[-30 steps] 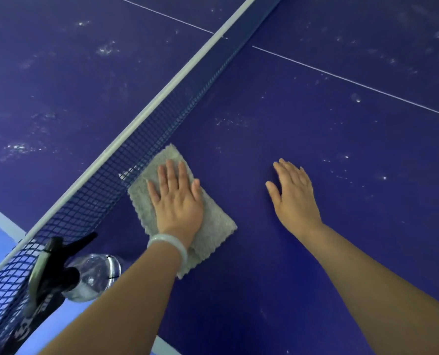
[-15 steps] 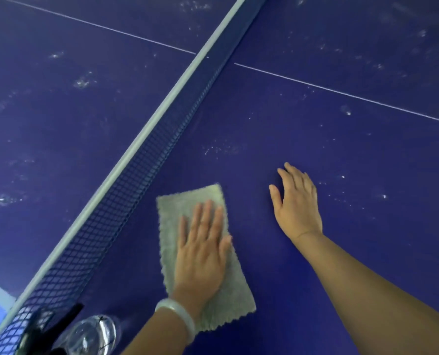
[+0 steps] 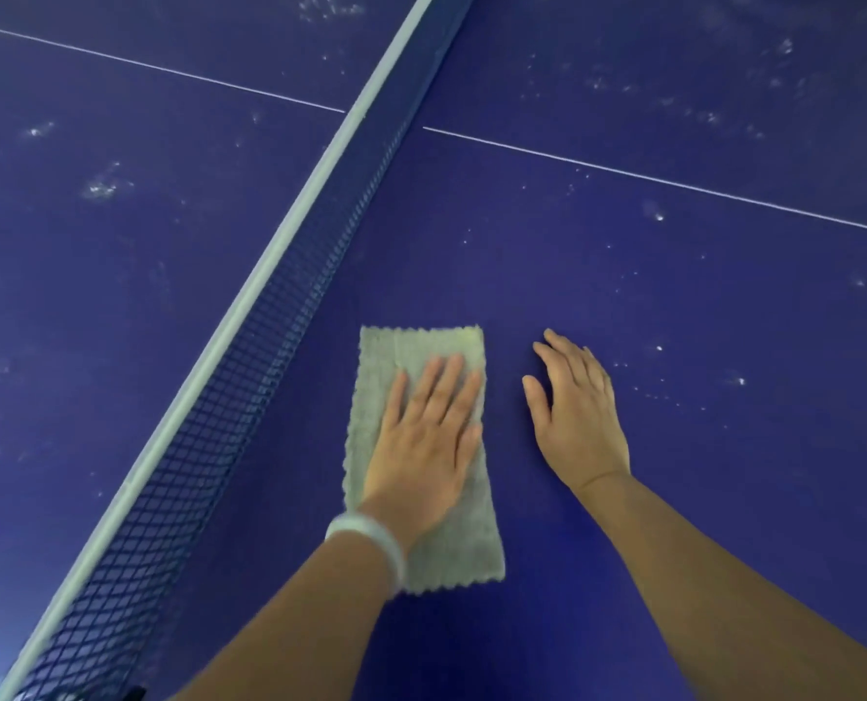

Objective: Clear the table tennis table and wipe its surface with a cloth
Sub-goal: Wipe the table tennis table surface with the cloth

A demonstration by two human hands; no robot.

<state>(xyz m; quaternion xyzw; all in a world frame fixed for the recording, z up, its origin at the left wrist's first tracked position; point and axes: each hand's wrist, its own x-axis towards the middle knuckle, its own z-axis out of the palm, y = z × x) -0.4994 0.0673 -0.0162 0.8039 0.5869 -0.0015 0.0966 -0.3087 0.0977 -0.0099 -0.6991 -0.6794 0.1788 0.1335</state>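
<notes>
Nearest to us, our left hand [image 3: 421,442] lies flat with fingers a little spread on the grey cloth [image 3: 411,346], pressing it onto the blue tabletop [image 3: 624,275]. In 1 second the cloth has slid away from the net [image 3: 249,376] and now lies just beside our right hand [image 3: 578,417], which rests flat, holding nothing. Farther out, white specks [image 3: 740,381] remain, so we judge the wiping only partly done.

Cloth [image 3: 411,346]: grey-green, fuzzy, rectangular, with scalloped short edges. It is lying flat on the desk near the net [image 3: 290,316], its middle being pressed down by the left hand [image 3: 421,437].
Desk [image 3: 624,296]: dark blue table tennis top with thin white lines. White specks and smudges are showing across both halves.
</notes>
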